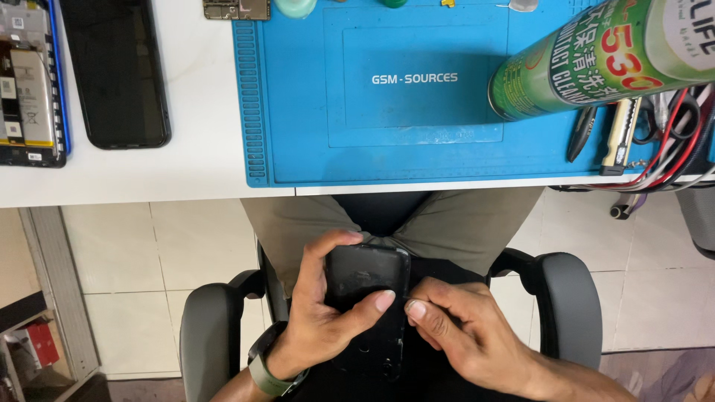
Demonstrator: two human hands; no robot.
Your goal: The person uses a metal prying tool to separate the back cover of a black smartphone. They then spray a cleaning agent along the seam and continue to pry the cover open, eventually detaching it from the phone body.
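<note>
The lower end of the black phone back cover (370,286) is hidden by the left hand (320,316) (thumb across it); the opened phone (28,82) is cropped by the left edge.

The flat rubber work mat (298,112) was bright blue with white lettering, on a white table (201,149). The tall spray can (596,56) was green with red and white print. The phone back cover (369,279) was glossy black, the wristband (268,376) olive green, the trousers (462,223) khaki.

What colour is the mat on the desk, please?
The mat is bright blue, as the head view shows plainly.
</note>
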